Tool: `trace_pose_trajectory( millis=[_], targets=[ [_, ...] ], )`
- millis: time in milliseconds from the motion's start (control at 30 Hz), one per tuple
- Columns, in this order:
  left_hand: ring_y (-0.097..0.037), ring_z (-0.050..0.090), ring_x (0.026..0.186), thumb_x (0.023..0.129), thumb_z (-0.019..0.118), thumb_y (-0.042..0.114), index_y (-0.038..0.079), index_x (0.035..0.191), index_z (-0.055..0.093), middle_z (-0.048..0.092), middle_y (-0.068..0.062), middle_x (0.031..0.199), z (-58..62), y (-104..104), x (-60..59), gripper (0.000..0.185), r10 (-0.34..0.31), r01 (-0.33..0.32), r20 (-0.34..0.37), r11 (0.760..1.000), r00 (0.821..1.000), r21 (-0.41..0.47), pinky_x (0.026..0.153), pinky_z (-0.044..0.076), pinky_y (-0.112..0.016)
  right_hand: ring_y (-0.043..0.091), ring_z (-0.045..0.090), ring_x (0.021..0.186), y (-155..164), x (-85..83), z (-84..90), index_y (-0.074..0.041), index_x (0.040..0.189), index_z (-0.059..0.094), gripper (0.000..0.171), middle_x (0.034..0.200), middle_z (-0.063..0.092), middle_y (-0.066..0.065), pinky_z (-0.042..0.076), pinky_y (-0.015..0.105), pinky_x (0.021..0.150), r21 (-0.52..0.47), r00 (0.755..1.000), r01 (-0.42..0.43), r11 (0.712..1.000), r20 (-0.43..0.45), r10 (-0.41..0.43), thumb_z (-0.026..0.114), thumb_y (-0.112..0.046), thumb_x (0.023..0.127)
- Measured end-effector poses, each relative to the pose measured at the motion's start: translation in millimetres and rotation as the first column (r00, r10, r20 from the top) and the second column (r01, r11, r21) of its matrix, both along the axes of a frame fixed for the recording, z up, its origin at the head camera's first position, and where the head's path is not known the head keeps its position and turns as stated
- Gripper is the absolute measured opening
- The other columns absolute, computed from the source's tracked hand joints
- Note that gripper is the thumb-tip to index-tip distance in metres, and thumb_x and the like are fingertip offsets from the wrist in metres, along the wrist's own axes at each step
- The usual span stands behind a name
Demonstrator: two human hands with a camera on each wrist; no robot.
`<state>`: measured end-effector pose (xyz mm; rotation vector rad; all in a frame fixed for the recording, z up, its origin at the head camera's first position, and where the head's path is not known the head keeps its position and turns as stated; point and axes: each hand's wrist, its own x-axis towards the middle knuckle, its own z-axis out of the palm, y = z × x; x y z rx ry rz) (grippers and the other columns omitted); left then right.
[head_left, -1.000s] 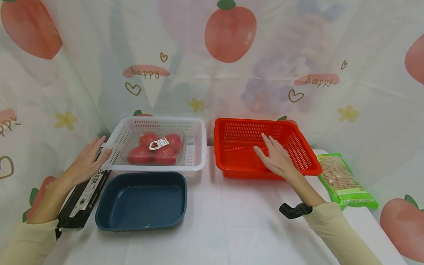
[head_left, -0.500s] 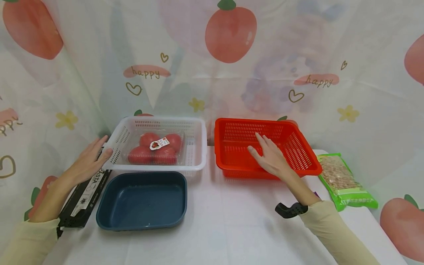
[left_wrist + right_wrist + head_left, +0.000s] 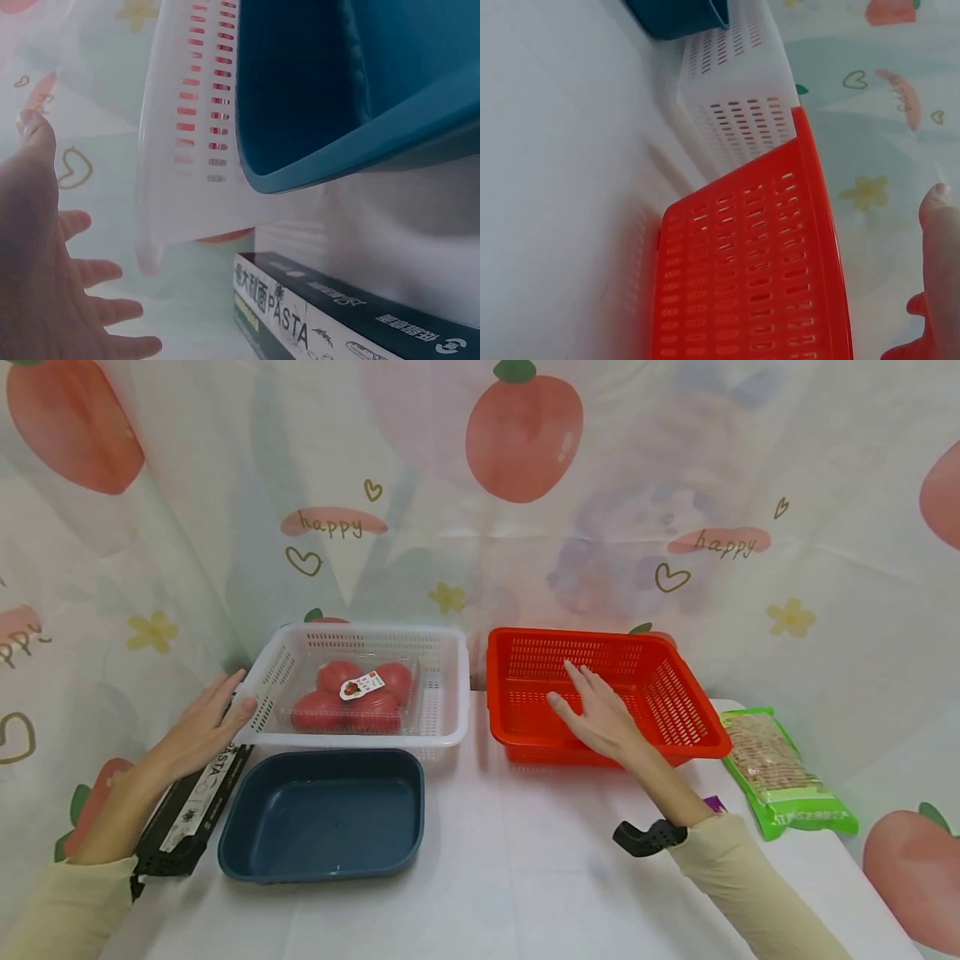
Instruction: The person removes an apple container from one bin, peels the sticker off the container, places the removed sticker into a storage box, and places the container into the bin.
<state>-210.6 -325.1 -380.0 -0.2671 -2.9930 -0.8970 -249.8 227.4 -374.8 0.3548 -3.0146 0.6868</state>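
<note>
My left hand (image 3: pixel 198 727), fingers straight and holding nothing, is at the left side of a white plastic basket (image 3: pixel 456 693). Inside that basket lies a clear pack of tomatoes (image 3: pixel 375 714) with a white label. Below the hand, a black pasta box (image 3: pixel 197 814) lies along the table's left side; the hand and forearm hide part of it. Over the front of a red plastic basket (image 3: pixel 517 714) my right hand (image 3: pixel 600 714) hovers with fingers extended and nothing in them. In the right wrist view, its thumb (image 3: pixel 939 225) is beyond the red basket's rim.
A dark blue basin (image 3: pixel 322 822) sits in front of the white basket. Right of the red basket lies a green-edged bag (image 3: pixel 780 768) of pale brown food. A small purple item (image 3: pixel 714 804) peeks out behind the right wrist. Printed cloth (image 3: pixel 420 560) hangs behind and at the sides.
My right hand has drifted left over the red basket, and the purple item has come into sight behind its wrist. The left hand has stayed nearly still.
</note>
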Motion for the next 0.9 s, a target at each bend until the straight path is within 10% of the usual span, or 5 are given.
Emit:
trace_pose_trajectory(
  millis=[900],
  targets=[
    [-0.055, 0.029, 0.131, 0.104, 0.038, 0.033, 0.002, 0.155, 0.010, 0.020, -0.035, 0.151, 4.1, 9, -4.9, 0.065, -0.075, 0.081, -0.071, 0.992, 0.995, 0.099, 0.096, 0.028, -0.076, 0.039, 0.016, 0.149, -35, 5.5, -2.6, -0.022, 0.157, 0.014, 0.085, 0.163, 0.016, 0.014, 0.019, 0.067, 0.114, -0.029, 0.999, -0.042, 0.999, 0.029, 0.043, 0.044, -0.066, 0.091]
  ],
)
